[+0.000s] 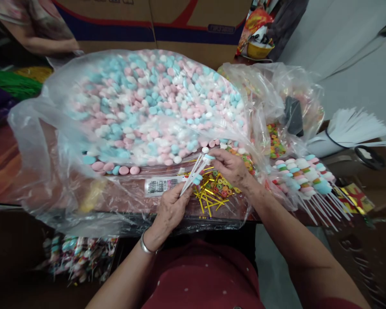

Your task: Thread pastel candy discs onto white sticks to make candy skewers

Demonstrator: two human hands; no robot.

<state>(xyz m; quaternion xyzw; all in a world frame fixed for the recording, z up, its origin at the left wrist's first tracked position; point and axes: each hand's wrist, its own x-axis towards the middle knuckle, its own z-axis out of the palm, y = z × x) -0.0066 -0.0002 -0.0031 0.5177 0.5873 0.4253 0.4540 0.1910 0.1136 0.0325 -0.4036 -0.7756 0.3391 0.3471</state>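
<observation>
Several white sticks [193, 172] are gripped in my left hand [173, 208], fanned up and to the right. Small white and blue candies sit on some of their tips. My right hand [232, 168] pinches a blue and white candy [208, 158] at the upper stick ends. Beneath my hands lie gold twist ties [210, 199] and coloured ring candies [223, 185]. A white printed packet [161, 186] is just left of them. Behind spreads a big clear bag of pink, blue and white candies [154, 103].
Finished candy skewers [304, 176] lie at the right, by a bundle of white sticks [357, 126] and a dark cylindrical container [350, 161]. Wrapped skewers [79, 257] fill a box below left. Another person's arm [45, 43] shows at upper left, beside a large carton [193, 25].
</observation>
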